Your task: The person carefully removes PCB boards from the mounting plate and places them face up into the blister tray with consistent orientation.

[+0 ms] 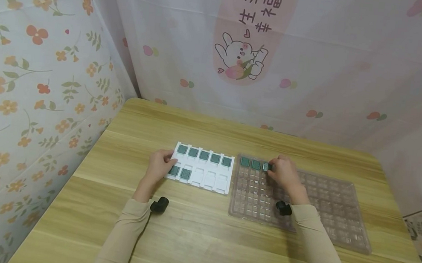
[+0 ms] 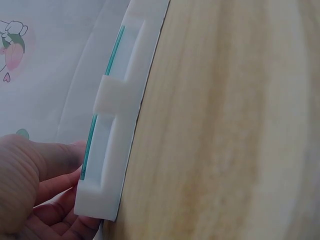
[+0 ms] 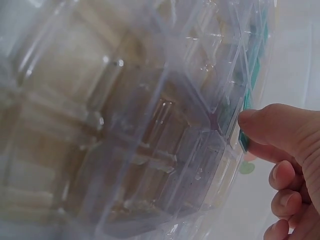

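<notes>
Head view: white rectangular pocketed tray (image 1: 210, 178) lies on a yellowish wood-grain table (image 1: 184, 240); its far row is full with five thin green square gridded boards (image 1: 204, 155), near row has two at the left end, three pockets bare. Just right of it, a clear rectangular plastic multi-cell tray (image 1: 328, 208): two more green squares (image 1: 255, 165) sit at the left of its far row, and a third green square (image 1: 265, 166) is at the next cell. Can't tell which way the transfer runs. If the clear one's being filled, I'd say third going in, seven left; if the white one, three pockets left. Left hand (image 1: 159, 166) grips the white tray's left end; right hand (image 1: 285, 173) pinches the third square. Left wrist view: thumb at the tray's corner by an edge-on square, fingers curled against the end. Right wrist view: thumb and index closed on the third square, other fingers curled in; can't tell whether it's seated.
</notes>
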The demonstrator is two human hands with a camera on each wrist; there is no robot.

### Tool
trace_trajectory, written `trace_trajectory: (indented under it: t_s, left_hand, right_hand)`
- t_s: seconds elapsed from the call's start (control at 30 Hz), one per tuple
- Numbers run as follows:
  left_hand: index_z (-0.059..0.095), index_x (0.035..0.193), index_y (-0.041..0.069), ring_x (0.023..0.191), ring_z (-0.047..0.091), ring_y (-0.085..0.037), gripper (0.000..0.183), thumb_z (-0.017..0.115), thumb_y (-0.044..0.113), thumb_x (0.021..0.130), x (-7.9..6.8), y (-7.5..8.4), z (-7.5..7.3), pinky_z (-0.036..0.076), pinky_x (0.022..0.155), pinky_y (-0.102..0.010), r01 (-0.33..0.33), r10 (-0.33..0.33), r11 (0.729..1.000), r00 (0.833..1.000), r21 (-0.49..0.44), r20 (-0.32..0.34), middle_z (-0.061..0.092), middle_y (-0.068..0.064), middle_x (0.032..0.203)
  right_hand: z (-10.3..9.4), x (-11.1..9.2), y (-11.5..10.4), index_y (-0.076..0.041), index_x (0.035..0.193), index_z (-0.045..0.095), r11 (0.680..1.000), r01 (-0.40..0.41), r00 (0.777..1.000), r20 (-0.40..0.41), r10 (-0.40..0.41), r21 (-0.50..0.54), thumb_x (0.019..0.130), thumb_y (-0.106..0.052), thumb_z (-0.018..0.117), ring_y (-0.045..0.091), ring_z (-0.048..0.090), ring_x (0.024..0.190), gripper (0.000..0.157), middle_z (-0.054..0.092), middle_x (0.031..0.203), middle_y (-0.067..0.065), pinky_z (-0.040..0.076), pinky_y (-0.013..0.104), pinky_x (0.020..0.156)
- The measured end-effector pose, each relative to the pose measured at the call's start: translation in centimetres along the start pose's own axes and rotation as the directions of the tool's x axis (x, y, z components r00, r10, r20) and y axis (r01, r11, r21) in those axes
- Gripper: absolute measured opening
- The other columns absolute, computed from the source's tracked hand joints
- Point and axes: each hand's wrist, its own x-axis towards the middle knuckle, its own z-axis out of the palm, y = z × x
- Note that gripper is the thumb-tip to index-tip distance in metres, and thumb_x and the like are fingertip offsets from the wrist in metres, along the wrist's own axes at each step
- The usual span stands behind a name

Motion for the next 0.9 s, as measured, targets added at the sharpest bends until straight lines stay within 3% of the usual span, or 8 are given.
trace_trajectory:
  t_s: [0.6,0.9]
  left_hand:
    - [0.062,0.114,-0.010,0.077,0.050,-0.024,0.033,0.066,0.001,0.084,0.04,-0.05,0.06,0.040,0.067,-0.029,0.005,-0.005,1.000,1.000,0.015,0.001,0.062,-0.021,0.096]
    - [0.062,0.114,-0.010,0.077,0.051,-0.025,0.032,0.066,0.001,0.084,0.10,-0.15,0.08,0.041,0.067,-0.030,-0.004,0.004,1.000,1.000,0.022,0.001,0.063,-0.022,0.099]
  right_hand:
    - [-0.26,0.01,-0.21,0.006,0.096,0.068,0.999,-0.036,0.997,0.067,0.036,-0.001,0.077,-0.010,0.076,0.036,0.057,0.081,0.027,0.058,0.082,0.015,0.046,0.050,0.069]
    - [-0.21,-0.05,-0.28,0.005,0.094,0.069,0.999,-0.031,0.999,0.036,0.031,-0.011,0.075,-0.008,0.076,0.035,0.057,0.079,0.024,0.058,0.079,0.014,0.046,0.049,0.067]
